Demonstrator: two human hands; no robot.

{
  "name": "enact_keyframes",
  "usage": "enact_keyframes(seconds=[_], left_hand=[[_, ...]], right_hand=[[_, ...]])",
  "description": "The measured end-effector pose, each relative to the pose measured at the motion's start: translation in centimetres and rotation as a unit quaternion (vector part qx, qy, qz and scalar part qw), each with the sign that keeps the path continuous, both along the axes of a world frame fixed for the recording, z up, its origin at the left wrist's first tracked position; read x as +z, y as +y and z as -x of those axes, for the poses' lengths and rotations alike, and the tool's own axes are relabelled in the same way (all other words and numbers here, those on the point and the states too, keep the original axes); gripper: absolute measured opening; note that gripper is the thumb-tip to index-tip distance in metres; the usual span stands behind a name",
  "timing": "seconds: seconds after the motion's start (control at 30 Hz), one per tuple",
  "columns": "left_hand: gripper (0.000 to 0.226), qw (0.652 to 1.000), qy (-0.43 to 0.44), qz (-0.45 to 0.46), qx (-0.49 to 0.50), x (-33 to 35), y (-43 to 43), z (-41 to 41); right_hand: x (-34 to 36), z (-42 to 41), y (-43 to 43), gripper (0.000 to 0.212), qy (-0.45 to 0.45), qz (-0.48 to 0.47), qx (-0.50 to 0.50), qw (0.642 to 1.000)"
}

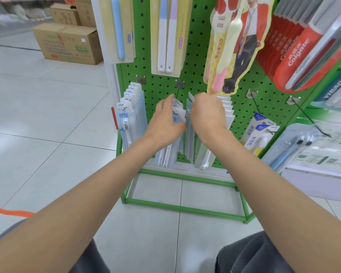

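At the green pegboard (161, 85), two hands met: left hand (165, 125) gripped a bundle of toothbrush packs (178, 115), count unclear; right hand (208, 113) pinched one lone pack (188, 107), fingertips hidden.

pale toothbrush packs (178, 115), hanging (pegboard hook)

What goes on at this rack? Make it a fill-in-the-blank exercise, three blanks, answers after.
1. The left hand and the right hand grip toothbrush packs in front of a ____ pegboard.
2. The large cardboard box stands on the tiled ____.
3. The red packs at the upper right read ____.
Missing words: green; floor; Colgate.
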State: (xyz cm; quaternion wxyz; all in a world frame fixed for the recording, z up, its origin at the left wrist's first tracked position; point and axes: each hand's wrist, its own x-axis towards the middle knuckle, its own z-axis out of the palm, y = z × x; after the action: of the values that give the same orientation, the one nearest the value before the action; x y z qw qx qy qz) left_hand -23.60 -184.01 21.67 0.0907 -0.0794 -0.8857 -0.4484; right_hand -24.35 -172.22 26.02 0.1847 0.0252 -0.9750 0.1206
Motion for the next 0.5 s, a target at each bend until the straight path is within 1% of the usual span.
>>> enact_keyframes(seconds=[0.07, 0.13, 0.23, 0.3, 0.37, 0.47, 0.5], left_hand=[[0.091, 1.000, -0.006, -0.009, 0.006, -0.1, -0.2, 0.1], [0.093, 1.000, -0.010, -0.012, 0.015, -0.1, -0.5, 0.1], [0.092, 0.999, -0.023, -0.038, 0.023, -0.1, -1.1, 0.2], [0.090, 0.998, -0.035, -0.041, 0.019, -0.1, -1.5, 0.1], [0.083, 0.998, -0.038, -0.038, 0.008, 0.0, -1.7, -0.2], [0.062, 0.999, -0.021, -0.036, -0.014, 0.1, -1.7, -0.6], [0.058, 0.999, -0.017, -0.034, -0.019, 0.1, -1.7, -0.7]], right_hand=[[-0.6, 0.9, 0.1, 0.037, 0.012, 0.026, 0.007, 1.000], [-1.1, 1.7, 0.3, 0.041, 0.019, 0.056, 0.011, 0.998], [-1.4, 2.3, 0.2, 0.041, 0.020, 0.097, 0.017, 0.995], [-1.6, 2.5, 0.0, 0.034, 0.018, 0.133, 0.024, 0.991], [-1.7, 2.8, -0.1, 0.022, 0.014, 0.166, 0.030, 0.986], [-1.6, 3.0, -0.2, 0.025, -0.002, 0.191, 0.024, 0.981], [-1.6, 3.1, -0.2, 0.026, -0.004, 0.190, 0.022, 0.982]])
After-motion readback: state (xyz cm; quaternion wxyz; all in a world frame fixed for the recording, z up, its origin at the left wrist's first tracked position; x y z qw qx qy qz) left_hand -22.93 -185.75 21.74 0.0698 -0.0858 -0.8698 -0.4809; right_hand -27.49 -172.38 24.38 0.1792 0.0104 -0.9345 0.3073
